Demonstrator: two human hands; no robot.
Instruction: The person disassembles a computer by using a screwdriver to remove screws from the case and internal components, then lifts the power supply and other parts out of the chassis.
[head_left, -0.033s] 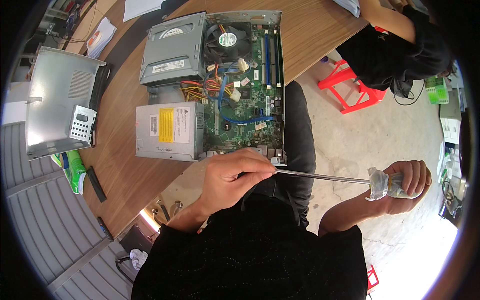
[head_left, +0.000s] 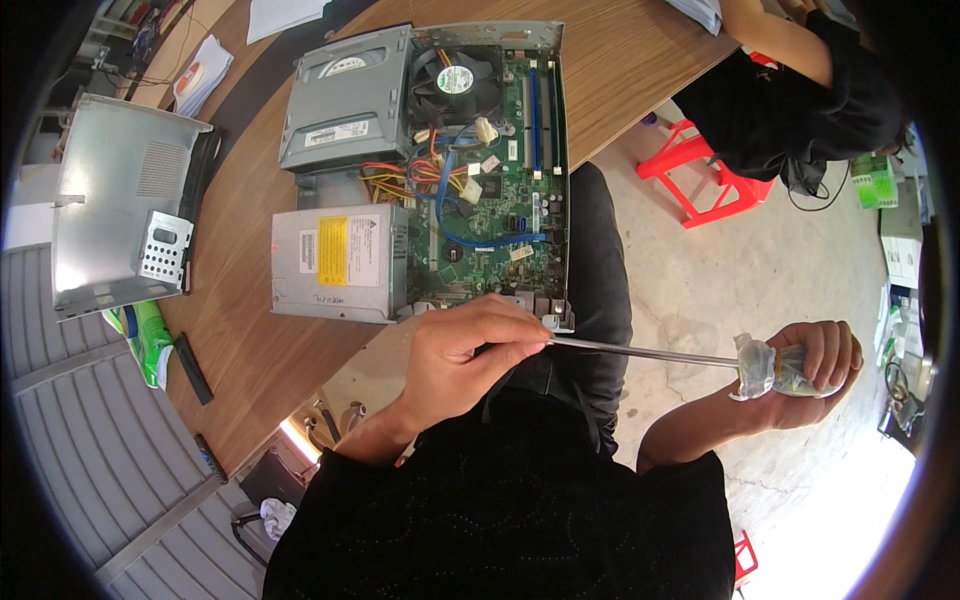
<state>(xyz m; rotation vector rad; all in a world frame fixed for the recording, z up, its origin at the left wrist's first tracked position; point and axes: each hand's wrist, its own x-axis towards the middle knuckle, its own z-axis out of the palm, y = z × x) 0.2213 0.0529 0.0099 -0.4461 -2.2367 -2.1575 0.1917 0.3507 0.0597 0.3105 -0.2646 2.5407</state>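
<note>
A long screwdriver (head_left: 650, 353) spans the space between my hands, nearly level, in front of the open computer case. Its handle, wrapped in clear plastic (head_left: 757, 368), sits in the closed fingers of my right hand (head_left: 815, 365). With thumb and fingers, my left hand (head_left: 470, 350) pinches the tip end of the shaft, just by the case's near edge. The case (head_left: 563, 200) lies flat on the table and shows a green motherboard (head_left: 515, 205), a black fan (head_left: 455, 85), a drive cage (head_left: 345, 95), a power supply (head_left: 340, 262) and coloured cables (head_left: 440, 190). The very tip is hidden by my fingers.
On the wooden table (head_left: 235, 330), a metal side cover (head_left: 110, 210) stands at the left, with a green packet (head_left: 145, 340) and a black strip (head_left: 193, 368) nearer me. A red stool (head_left: 700, 185) and another person's arm (head_left: 790, 40) are at the far right.
</note>
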